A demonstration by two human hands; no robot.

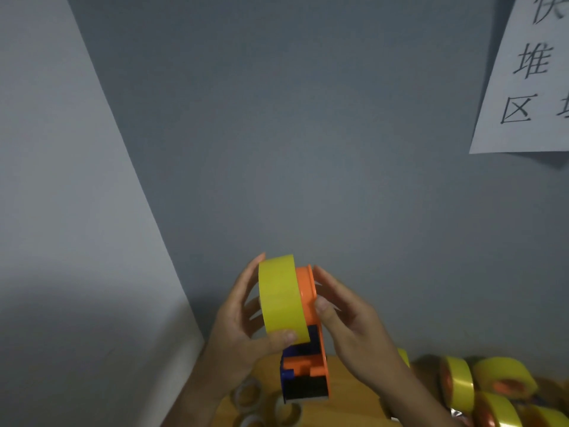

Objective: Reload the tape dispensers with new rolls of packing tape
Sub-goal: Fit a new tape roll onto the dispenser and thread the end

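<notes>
Seating yellow tape roll (281, 298) on orange dispenser (309, 334), held mid-air above worktop (348, 383); my left hand (243, 331) fingers curled round roll, right hand (345, 312) pinching dispenser rim; I'd push square onto hub, loaded dispensers (492, 386) right

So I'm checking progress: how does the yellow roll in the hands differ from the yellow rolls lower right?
The held yellow roll is up in the air, gripped by the left hand; the rolls at lower right lie on the surface. The held roll sits only partway against the orange dispenser, which the right hand steadies; the lower-right rolls already have orange inside their centres. All share the same yellow tape.
</notes>
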